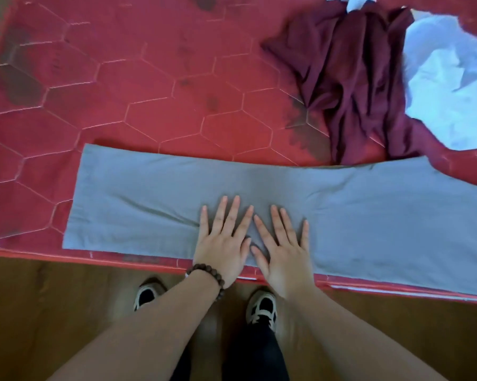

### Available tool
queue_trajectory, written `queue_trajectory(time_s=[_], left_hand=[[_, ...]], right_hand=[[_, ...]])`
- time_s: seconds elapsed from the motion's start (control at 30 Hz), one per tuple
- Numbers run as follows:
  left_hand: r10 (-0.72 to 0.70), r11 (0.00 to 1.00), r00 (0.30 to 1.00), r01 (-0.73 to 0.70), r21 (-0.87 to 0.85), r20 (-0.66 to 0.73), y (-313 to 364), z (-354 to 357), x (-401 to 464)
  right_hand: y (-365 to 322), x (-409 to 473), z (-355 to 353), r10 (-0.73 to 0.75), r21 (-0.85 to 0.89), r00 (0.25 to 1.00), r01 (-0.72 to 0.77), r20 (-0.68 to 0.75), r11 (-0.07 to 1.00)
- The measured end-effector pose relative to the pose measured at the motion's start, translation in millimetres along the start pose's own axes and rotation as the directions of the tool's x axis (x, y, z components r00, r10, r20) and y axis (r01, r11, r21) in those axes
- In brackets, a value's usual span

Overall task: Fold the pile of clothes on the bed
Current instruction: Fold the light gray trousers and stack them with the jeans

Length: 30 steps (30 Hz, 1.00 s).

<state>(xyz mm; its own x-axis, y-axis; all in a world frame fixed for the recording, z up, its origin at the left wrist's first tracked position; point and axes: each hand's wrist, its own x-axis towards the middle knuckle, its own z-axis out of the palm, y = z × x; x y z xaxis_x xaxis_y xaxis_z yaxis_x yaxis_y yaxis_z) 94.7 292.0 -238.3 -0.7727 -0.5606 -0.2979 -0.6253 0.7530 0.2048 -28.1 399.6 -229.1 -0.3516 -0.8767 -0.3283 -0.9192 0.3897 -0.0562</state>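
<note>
A grey garment (369, 215) lies spread flat in a long strip along the near edge of the red bed (121, 92). My left hand (223, 243), with a bead bracelet on its wrist, presses flat on the middle of the garment, fingers straight and spread. My right hand (284, 248) presses flat right beside it, fingers likewise spread. The two hands nearly touch at the thumbs. A crumpled maroon garment (355, 78) lies at the back right of the bed, and a pale blue-white garment (451, 92) lies beside it at the far right.
The bed's mattress has a hexagon-stitched red cover with dark stains. Its near edge runs just under my wrists. Below it is a wooden floor (53, 312), where my two shoes stand.
</note>
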Motion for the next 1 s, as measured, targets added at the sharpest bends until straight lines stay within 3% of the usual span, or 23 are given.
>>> queue_trajectory(time_s=[0.2,0.37,0.8,1.0], left_hand=[[0.112,0.993,0.993,-0.113,0.04,0.04,65,9,16],[0.165,0.984,0.986,-0.166,0.065,0.02,37,6,13],[-0.113,0.992,0.992,0.116,0.049,-0.05,-172,-19,-50],[0.078,0.995,0.996,-0.075,0.058,-0.045,-219,-25,-65]], right_hand=[[79,-30,10,0.284,-0.016,0.959,-0.284,-0.005,0.959],[52,-20,9,0.369,0.044,0.929,-0.368,-0.015,0.929],[-168,79,-9,-0.009,0.05,0.998,0.012,-0.057,0.999],[-210,98,-10,-0.133,0.005,0.99,0.134,-0.042,0.991]])
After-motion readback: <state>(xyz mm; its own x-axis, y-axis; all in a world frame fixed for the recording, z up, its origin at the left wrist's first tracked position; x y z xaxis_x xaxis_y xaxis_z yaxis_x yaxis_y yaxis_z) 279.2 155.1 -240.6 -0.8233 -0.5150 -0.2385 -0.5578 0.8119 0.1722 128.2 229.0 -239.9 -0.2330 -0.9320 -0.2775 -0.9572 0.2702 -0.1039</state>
